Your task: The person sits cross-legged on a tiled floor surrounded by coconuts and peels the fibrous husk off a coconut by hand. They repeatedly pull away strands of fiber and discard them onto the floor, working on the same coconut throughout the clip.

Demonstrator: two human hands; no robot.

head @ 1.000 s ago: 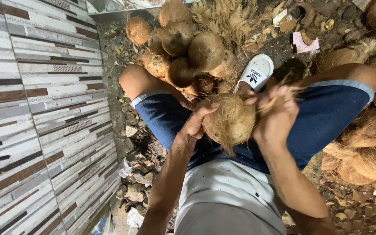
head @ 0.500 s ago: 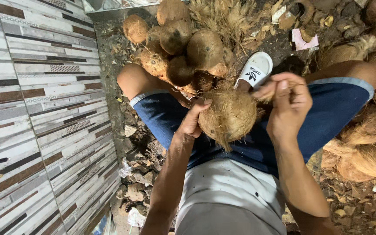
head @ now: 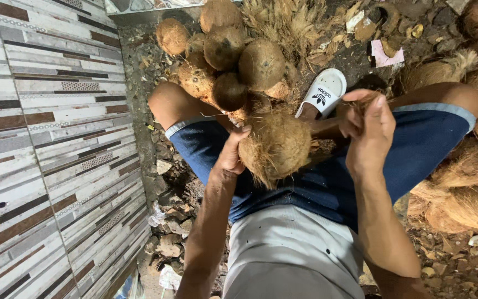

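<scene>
Striped wall tiles [head: 45, 138] border a husk-strewn floor [head: 443, 260]. Over the lap, the left hand [head: 232, 158] has its fingers clamped on a fibrous coconut [head: 275, 145]; the right hand [head: 367, 128] has its fingers pinched on husk fibres [head: 364, 101], beside a heap of husked coconuts [head: 228, 61].

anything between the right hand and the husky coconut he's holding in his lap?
Nothing visible. The right hand, pinching a tuft of fibre, is beside the round brown fibrous coconut, with open air between. The left hand grips the coconut's other side.

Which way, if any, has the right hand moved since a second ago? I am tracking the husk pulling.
Yes. The right hand has pulled away from the coconut, rightward and up toward the white sandal, gripping fibre.
</scene>
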